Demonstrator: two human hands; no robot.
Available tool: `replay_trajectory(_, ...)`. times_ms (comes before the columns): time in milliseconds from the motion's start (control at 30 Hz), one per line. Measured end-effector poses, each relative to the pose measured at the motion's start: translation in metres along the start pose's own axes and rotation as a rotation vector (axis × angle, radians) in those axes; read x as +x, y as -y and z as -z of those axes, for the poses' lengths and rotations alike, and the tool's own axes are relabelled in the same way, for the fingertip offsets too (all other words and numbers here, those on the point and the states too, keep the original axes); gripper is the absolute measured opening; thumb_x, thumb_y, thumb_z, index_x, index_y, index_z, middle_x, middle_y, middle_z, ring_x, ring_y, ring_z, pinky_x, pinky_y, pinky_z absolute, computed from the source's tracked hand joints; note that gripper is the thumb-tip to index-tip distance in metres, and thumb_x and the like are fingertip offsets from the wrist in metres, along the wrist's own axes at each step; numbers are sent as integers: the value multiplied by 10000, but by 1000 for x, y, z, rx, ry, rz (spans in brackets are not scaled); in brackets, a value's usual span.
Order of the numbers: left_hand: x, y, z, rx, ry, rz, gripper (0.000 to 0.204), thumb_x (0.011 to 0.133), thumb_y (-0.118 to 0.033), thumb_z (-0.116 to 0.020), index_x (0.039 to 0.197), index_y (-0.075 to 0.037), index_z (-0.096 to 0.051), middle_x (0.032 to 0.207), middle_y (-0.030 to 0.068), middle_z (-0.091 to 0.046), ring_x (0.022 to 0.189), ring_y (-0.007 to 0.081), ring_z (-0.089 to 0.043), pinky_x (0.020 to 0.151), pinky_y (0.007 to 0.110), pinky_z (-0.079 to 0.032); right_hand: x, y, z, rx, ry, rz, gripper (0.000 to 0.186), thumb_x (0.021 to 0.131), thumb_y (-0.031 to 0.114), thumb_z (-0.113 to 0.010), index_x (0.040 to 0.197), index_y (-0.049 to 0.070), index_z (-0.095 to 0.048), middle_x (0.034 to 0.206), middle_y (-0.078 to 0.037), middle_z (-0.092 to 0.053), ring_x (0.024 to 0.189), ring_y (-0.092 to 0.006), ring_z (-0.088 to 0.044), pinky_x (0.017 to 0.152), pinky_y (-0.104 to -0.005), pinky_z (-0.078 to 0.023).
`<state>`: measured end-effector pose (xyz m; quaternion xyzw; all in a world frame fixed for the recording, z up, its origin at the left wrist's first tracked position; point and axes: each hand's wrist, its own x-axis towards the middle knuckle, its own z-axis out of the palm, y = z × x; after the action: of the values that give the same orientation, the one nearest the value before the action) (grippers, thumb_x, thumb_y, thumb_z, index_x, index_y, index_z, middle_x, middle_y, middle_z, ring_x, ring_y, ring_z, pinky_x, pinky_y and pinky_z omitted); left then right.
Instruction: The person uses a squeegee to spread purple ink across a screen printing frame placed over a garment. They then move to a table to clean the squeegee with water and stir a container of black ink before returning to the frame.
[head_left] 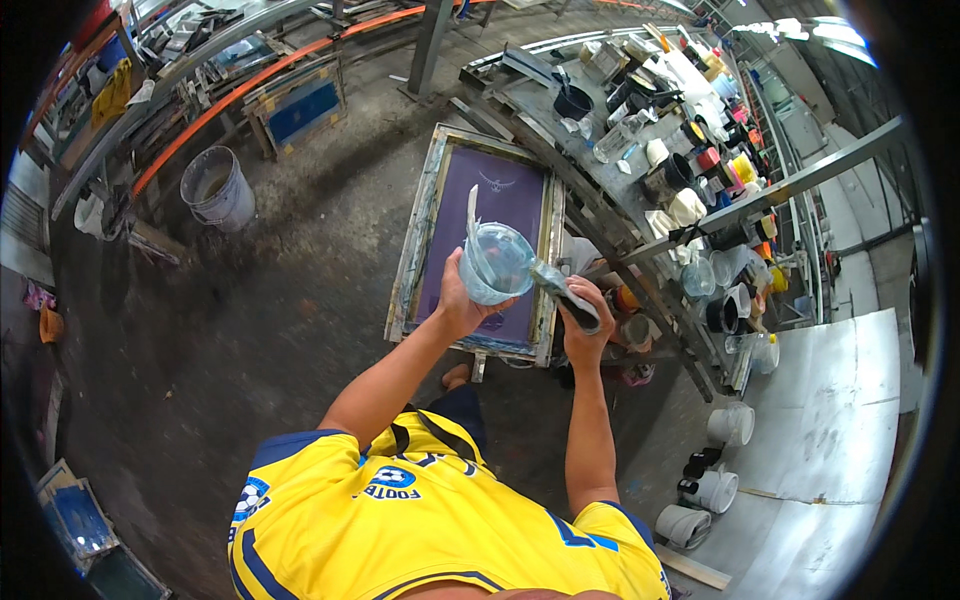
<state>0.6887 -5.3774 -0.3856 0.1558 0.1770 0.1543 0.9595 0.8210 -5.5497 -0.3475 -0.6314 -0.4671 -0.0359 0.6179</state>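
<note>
My left hand (462,303) is closed around the lower side of a clear round plastic tub (498,262), held up over a framed screen. A pale, flat stick (472,210) stands up out of the tub's left side. My right hand (586,330) grips an object with a translucent greenish end (548,277) and a dark, pale-edged end; its exact kind is unclear. That greenish end meets or overlaps the tub's right rim. Below both hands, the screen (462,185) has purple mesh, a faint winged mark near its far end and a worn, stained frame.
A cluttered bench (540,95) on the right carries several tubs, cups and bottles. At left, a whitish bucket (218,190) stands on the floor near a rack with an orange rail (220,105). White pails (730,425) sit at lower right, beside a pale sheet (830,400).
</note>
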Motion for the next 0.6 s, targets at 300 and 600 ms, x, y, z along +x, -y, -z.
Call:
replay_trajectory(300,-52,-48,7,35,169,-228,650,1036,-595,-308,1412,-118,-540,1328,117,-636,1190,291,-655,1027,478,-547,16,-11,15,-284,79,97,214,827,-13,-773,1032,34,-736,1053,-96,-762,1060,-254,-703,949,-376,-517)
replay_trajectory(600,-83,-37,-19,-7,-68,-89,683,1046,-581,-156,1409,-118,-502,1359,146,-609,1204,318,-631,915,522,-585,-1,8,-42,621,-233,-326,348,892,-70,-741,1214,26,-650,1200,-83,-700,1100,-190,-677,988,-345,-530)
